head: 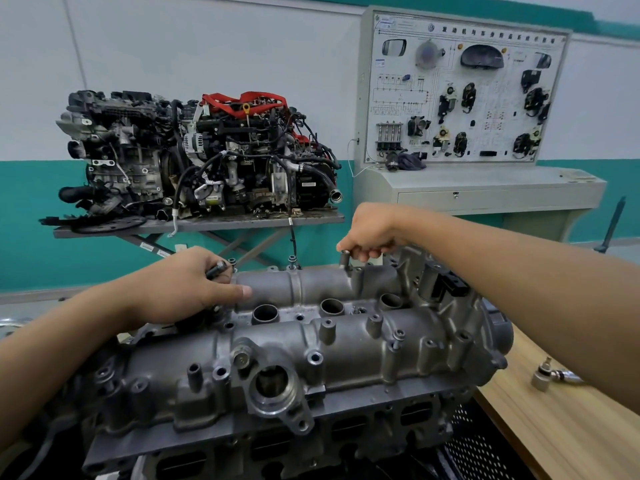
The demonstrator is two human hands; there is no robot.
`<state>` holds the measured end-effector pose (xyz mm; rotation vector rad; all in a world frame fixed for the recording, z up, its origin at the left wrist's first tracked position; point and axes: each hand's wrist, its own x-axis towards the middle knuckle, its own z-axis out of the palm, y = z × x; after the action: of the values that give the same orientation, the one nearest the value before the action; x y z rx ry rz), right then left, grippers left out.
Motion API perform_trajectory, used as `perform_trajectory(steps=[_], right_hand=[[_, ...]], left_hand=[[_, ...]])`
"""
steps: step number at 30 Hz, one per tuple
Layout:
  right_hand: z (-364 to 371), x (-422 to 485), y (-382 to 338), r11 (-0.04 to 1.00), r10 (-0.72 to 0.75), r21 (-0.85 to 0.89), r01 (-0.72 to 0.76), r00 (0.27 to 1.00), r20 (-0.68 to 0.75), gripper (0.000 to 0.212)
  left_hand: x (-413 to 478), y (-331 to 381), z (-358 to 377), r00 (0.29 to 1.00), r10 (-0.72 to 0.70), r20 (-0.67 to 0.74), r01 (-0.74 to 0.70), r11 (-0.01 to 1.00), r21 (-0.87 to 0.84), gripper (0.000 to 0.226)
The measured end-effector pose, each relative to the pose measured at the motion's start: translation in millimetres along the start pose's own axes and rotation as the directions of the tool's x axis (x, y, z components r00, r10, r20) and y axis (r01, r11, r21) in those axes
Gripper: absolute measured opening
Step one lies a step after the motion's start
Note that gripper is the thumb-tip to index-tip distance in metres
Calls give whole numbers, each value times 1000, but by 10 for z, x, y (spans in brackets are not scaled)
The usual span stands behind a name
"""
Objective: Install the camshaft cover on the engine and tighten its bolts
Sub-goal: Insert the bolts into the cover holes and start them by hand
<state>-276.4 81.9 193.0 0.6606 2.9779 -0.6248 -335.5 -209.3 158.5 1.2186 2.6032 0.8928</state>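
Observation:
The grey cast camshaft cover [346,344] lies on top of the engine [277,445] in front of me. My left hand [180,289] rests on the cover's far left end, its thumb stretched along the casting, and its fingers hold dark bolts [216,270]. My right hand [367,235] grips the handle of a socket tool whose socket [344,259] stands on a bolt at the cover's far edge. Two more bolts [292,260] stick up along that far edge.
A wooden bench [554,427] runs along the right with a ratchet tool [547,375] lying on it. Behind stand another engine [194,157] on a metal stand and a training panel [460,91] on a grey cabinet.

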Motion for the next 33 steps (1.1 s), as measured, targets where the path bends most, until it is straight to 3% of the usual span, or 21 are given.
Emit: perform_trajectory(steps=[4,6,8,9,11,13,15,19,23,28,33], right_hand=[[31,103,-39,980,141,-162,-120,982,128,32],[-44,79,-39,935,186,-338,-108,960,208,29],[-179,-13,-61,886,170,-461,-51,961,220,11],[-245,-39,-49,890,67,-454,38,975,213,12],[-324,-85,-32,897,-187,-372,239,968,169,46],[-316,-168,-20,887,-308,-303,347,936,170,56],[-284,-182,35,868,-336,-309,388,918,209,58],[-276,-167,64,803,-278,-488,341,940,199,52],[-138,-156,42,832,-370,-365,418,908,198,62],[-160,-130,71,797,-334,-480,367,930,156,50],[-210,-282,-85,858,-425,-333,392,905,-30,50]], left_hand=[[-1,-12,2,999,34,15,-34,999,17,55],[12,-27,4,999,34,16,-34,999,30,52],[23,-51,3,999,35,12,-35,999,25,51],[28,-56,-1,999,38,13,-38,999,22,51],[27,-65,-5,999,41,19,-41,999,5,52],[21,-68,-5,999,38,21,-37,999,-16,53],[20,-61,-12,999,29,27,-28,999,-27,53],[20,-51,-12,999,25,24,-24,999,-31,50],[7,-37,1,1000,17,20,-16,999,-43,51],[8,-33,0,1000,9,11,-8,998,-59,51],[-7,-25,-7,1000,2,18,-1,998,-57,50]])
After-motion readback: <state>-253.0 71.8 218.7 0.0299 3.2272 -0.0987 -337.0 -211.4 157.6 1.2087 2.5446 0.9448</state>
